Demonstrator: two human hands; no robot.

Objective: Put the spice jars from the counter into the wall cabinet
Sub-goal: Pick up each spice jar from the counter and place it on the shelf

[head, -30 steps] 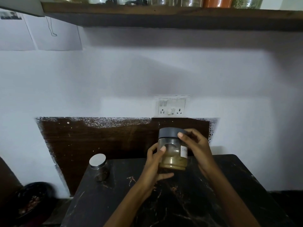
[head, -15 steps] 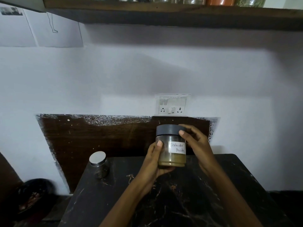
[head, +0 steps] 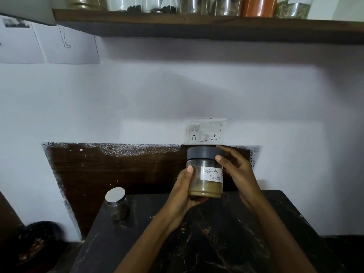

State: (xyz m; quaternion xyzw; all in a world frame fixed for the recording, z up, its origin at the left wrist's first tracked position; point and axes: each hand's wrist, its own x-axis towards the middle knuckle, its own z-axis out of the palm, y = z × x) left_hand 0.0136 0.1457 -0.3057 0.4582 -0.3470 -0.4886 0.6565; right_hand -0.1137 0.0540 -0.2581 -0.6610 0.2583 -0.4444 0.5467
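A clear jar (head: pixel 204 186) with a grey lid and a white label reading "Coriander Powder" is held above the black marble counter (head: pixel 216 239). It holds a layer of brownish powder. My left hand (head: pixel 182 196) cups its base and left side. My right hand (head: pixel 237 172) grips the lid and right side. A second small jar (head: pixel 117 203) with a shiny metal lid stands on the counter's back left corner. High above, a dark wooden shelf (head: pixel 197 23) carries several spice jars in a row.
A white switch and socket plate (head: pixel 204 132) sits on the wall just behind the held jar. A dark bowl (head: pixel 33 245) with reddish contents lies low at the left. Papers (head: pixel 49 44) hang on the wall at upper left.
Both hands have lifted the jar slightly and turned it, so its label now faces me. The view has tilted upward, showing more of the shelf jars.
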